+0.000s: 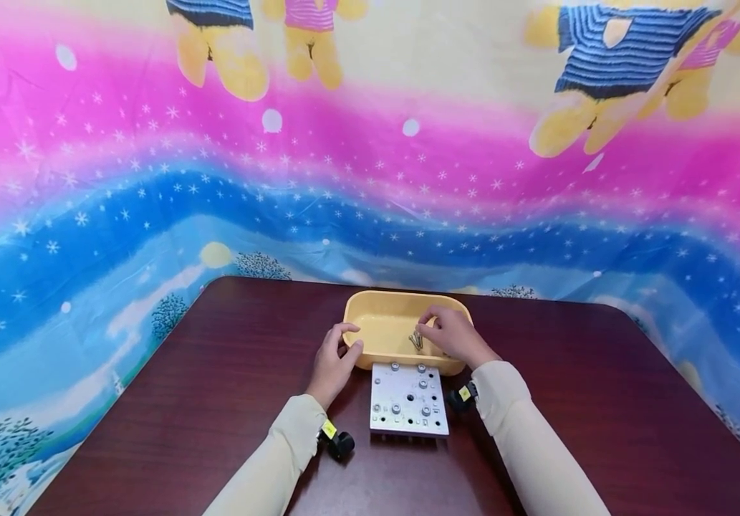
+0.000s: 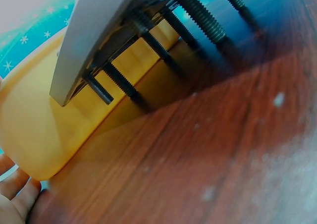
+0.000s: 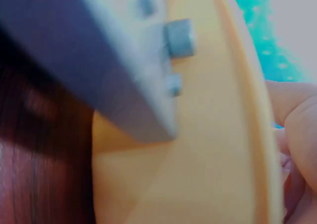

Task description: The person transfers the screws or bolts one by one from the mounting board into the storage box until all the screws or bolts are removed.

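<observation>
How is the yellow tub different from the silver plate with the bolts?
The yellow tub is hollow with raised walls, while the silver plate is flat on top. The tub has rounded corners; the plate has sharper ones. The tub looks wider than the plate. Small metal pieces lie inside the tub, but bolts poke out underneath the plate. Both hold metal parts.

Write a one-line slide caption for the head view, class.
Left hand on the tray, right hand by screws inside, bolt-studded plate in front.
</observation>
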Motion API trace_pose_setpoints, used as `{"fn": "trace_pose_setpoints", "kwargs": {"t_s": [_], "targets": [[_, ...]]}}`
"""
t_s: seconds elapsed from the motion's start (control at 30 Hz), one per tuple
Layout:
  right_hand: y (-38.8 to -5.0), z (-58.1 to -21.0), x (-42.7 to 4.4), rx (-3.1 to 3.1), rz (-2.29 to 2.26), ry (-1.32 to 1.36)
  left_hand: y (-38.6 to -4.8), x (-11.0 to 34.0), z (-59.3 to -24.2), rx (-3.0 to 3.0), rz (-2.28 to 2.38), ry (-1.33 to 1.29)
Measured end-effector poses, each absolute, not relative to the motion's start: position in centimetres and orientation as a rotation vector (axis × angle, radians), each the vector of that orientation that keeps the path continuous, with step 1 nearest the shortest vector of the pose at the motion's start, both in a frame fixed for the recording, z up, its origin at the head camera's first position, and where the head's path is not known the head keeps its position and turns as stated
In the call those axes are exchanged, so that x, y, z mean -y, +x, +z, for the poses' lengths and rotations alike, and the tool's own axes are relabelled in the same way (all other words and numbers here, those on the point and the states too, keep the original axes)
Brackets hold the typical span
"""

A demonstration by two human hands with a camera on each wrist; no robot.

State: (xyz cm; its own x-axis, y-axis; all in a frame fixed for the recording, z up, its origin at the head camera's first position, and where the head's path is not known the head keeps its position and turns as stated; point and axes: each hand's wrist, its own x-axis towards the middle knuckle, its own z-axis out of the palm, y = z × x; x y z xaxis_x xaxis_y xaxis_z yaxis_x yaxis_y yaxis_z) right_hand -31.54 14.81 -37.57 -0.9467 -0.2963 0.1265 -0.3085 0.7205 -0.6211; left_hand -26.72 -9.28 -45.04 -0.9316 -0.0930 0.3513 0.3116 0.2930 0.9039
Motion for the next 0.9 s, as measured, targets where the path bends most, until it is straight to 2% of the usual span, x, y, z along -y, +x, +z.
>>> {"fn": "trace_pose_setpoints", "kwargs": {"t_s": [0.17, 0.6, 0.9], "targets": [[-30.0, -37.2, -15.0, 2.875, 1.170, 0.498, -26.7, 9.2, -45.2, 2.236, -1.668, -0.197], [-27.9, -35.6, -14.8, 2.924, 1.150, 0.644, -26.8, 9.5, -44.8, 2.228, -1.678, -0.170], [-25.8, -34.7, -14.9, 3.036, 0.942, 0.963, -26.6, 9.3, -44.9, 2.243, -1.690, -0.161]]}}
